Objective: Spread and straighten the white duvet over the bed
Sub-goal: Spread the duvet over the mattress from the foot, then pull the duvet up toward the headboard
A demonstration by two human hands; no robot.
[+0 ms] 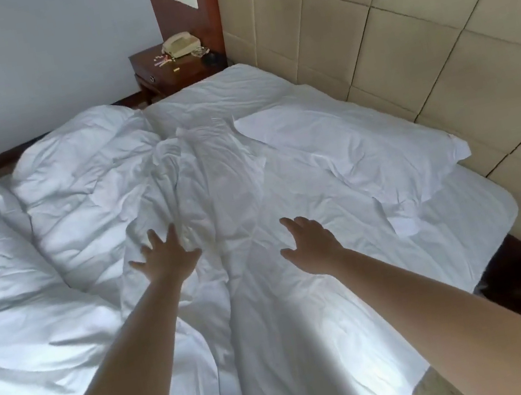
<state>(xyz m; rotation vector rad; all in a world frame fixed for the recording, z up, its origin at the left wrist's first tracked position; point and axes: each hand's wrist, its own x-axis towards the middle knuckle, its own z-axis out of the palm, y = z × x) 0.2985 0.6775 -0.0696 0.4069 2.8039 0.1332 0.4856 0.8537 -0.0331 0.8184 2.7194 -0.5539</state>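
White, heavily creased fabric duvet lies bunched in thick folds over the left of the bed. Left hand and right hand splayed, grasping nothing.

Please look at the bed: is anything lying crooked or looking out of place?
Yes. The white duvet is bunched in a thick heap on the left side instead of lying flat, with a crumpled ridge by the left hand. The pillow lies at a slant to the headboard. Nothing looks spilled or damaged.
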